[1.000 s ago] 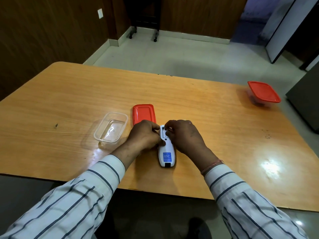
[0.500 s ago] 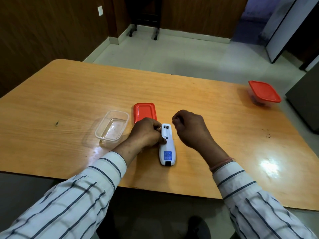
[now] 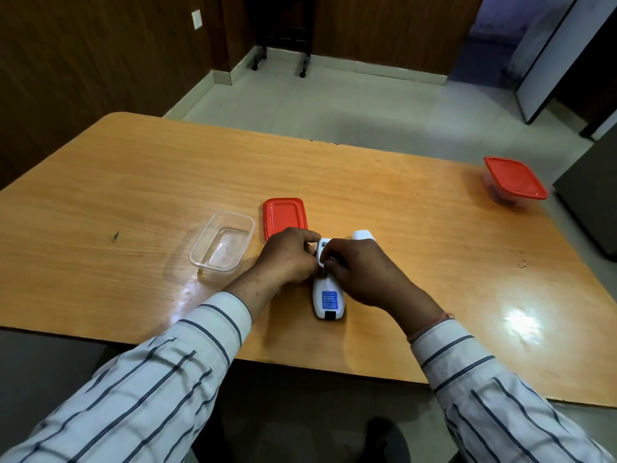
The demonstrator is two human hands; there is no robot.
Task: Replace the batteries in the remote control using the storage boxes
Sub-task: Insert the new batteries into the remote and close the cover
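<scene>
A white remote control (image 3: 328, 299) lies face down on the wooden table (image 3: 133, 182), a blue label on its back, its battery bay uncovered at the far end. My left hand (image 3: 287, 259) grips the remote's left side. My right hand (image 3: 359, 267) has its fingertips in the battery bay; whether a battery is pinched there is hidden. The white battery cover (image 3: 363, 235) lies on the table just beyond my right hand. An empty clear storage box (image 3: 222, 241) stands to the left, its red lid (image 3: 284, 216) beside it. A second box with a red lid (image 3: 514, 182) sits far right.
The table's near edge runs just below the remote. Tiled floor, dark wood walls and wheeled furniture legs (image 3: 280, 66) lie beyond the table. A dark cabinet (image 3: 594, 202) stands off the right edge.
My right hand lifted off the remote, set the white cover on the table to the right, then came back onto the battery bay. My left hand stayed on the remote.
</scene>
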